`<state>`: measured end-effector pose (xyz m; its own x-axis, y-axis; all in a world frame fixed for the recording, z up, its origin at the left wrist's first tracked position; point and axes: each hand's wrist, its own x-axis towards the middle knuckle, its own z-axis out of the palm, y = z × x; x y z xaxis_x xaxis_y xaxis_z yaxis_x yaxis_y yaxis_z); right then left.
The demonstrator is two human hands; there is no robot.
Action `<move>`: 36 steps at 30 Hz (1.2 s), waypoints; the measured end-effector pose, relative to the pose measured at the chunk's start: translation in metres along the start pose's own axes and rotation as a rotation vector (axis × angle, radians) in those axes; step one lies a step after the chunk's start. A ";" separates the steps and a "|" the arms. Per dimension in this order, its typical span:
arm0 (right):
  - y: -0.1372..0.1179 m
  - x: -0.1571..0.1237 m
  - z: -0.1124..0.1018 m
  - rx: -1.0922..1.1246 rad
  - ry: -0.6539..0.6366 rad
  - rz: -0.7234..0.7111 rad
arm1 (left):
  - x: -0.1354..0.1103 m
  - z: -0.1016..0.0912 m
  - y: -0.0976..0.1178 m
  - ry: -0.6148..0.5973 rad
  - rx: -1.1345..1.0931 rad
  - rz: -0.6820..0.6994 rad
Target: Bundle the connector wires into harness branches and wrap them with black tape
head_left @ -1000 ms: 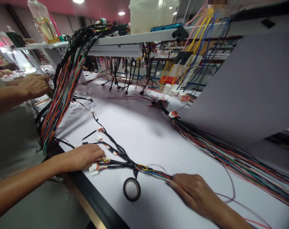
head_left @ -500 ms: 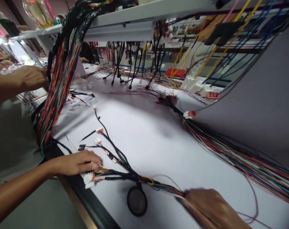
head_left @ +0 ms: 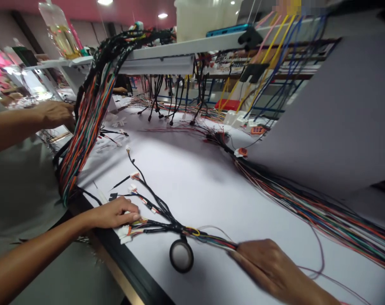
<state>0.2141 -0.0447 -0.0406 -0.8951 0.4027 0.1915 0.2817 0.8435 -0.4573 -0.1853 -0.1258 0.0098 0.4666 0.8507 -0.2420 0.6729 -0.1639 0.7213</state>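
"Grey cloth at the far left, and a hand (head_left: pixel 56 114) above it: yours?"

"No, that's a co-worker's hand, its fingers (head_left: pixel 65 111) bent down beside a thick multicoloured wire bundle (head_left: pixel 89 127) that arches up to a white shelf (head_left: pixel 157 53)."

"And your own?"

"My left hand (head_left: pixel 116 214) reaches over the near edge of the counter (head_left: pixel 192 182). Its fingers (head_left: pixel 131 217) are curled and held together over the thin black branches of a wiring harness (head_left: pixel 157 212), just beside white plastic connectors (head_left: pixel 124 234). Whether they pinch anything, I can't tell."

"Where does the harness lie?"

"Flat on the counter, its branches gathering rightward into one trunk (head_left: pixel 208 239). A roll of black electrical tape (head_left: pixel 181 256) sits just below that trunk (its middle shows pale)."

"Right hand?"

"Lying on the trunk's far end. It's blurred, so the fingers (head_left: pixel 252 258) could be pressed together or pinching; I can't tell."

"Beyond it?"

"A broad fan of loose coloured wires (head_left: pixel 319 216) spreads across the counter, running under a grey sheet (head_left: pixel 325 110) that tilts up at the far right."
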 end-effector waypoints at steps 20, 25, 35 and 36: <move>-0.099 0.129 0.001 -0.193 0.063 0.018 | -0.005 0.008 -0.015 0.138 -0.150 -0.041; -0.093 0.171 0.042 -0.069 -0.056 0.059 | -0.006 0.011 -0.020 0.178 -0.169 0.017; -0.092 0.174 0.059 -0.309 -0.155 -0.006 | -0.001 0.019 -0.024 0.296 -0.061 0.108; -0.091 0.175 0.060 -0.322 -0.151 -0.028 | -0.002 0.018 -0.024 0.291 -0.069 0.097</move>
<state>0.0109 -0.0724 -0.0179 -0.9381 0.3414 0.0584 0.3296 0.9318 -0.1523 -0.1923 -0.1325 -0.0187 0.3360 0.9417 0.0193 0.5881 -0.2258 0.7767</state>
